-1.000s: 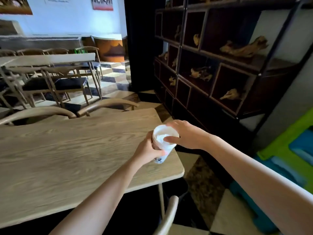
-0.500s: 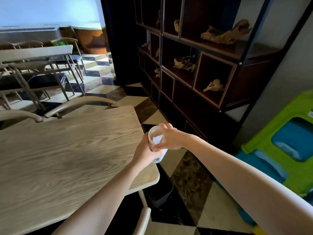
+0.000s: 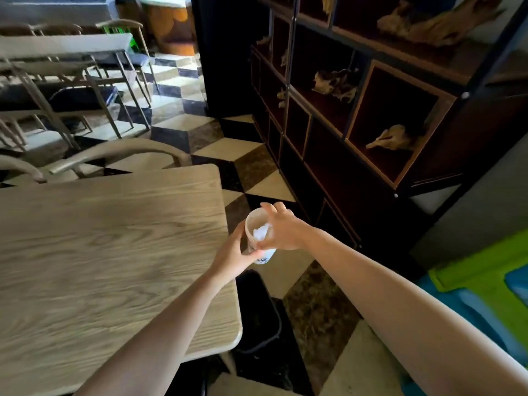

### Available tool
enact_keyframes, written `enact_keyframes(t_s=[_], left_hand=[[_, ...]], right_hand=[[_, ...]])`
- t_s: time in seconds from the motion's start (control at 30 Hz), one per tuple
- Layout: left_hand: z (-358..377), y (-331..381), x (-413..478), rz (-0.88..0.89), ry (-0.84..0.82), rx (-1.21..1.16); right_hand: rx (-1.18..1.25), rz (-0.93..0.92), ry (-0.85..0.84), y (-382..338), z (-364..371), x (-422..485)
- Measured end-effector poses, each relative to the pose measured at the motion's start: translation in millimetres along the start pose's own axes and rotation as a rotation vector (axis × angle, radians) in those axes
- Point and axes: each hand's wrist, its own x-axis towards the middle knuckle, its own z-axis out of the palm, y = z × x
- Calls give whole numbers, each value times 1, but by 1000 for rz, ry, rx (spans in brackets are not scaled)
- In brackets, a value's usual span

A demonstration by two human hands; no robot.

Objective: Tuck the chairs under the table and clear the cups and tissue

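A white paper cup (image 3: 252, 224) with crumpled white tissue (image 3: 260, 231) inside is held just past the right edge of the wooden table (image 3: 108, 252), above the floor. My left hand (image 3: 234, 254) grips the cup's lower side. My right hand (image 3: 281, 228) rests over its rim with fingers spread across the top. Two curved-back chairs (image 3: 120, 151) stand against the table's far side, their backs showing above the tabletop.
A dark bin (image 3: 258, 310) sits on the checkered floor by the table's near right corner, below the cup. A dark shelf unit (image 3: 371, 110) with driftwood pieces lines the right. A green and blue plastic piece (image 3: 485, 284) is far right. More tables and chairs (image 3: 65, 78) stand behind.
Both hands carried the cup from above the table's corner to the right, off the table edge. The view swung right and down, and the dark bin came into sight.
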Motion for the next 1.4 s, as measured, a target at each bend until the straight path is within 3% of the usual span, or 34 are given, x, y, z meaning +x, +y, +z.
enact_keyframes(t_s=[0.1, 0.2, 0.3, 0.37, 0.47, 0.87, 1.1, 1.4], left_hand=[[20, -33, 10, -81, 91, 193], [32, -74, 9, -186, 139, 564], [40, -102, -4, -156, 176, 811], [45, -110, -10, -109, 270, 866], [47, -110, -10, -190, 369, 907], [48, -120, -5, -242, 371, 980], [49, -117, -3, -254, 352, 992], [43, -93, -2, -388, 141, 951]], right_hand=[[-37, -25, -20, 32, 31, 31], [5, -22, -40, 65, 79, 56], [55, 4, -65, 93, 139, 73], [80, -2, -57, 107, 180, 78], [97, -30, -75, 123, 234, 83], [79, 46, -196, 169, 383, 100], [61, 19, -325, 176, 369, 102], [-167, 113, -982, 136, 221, 101]])
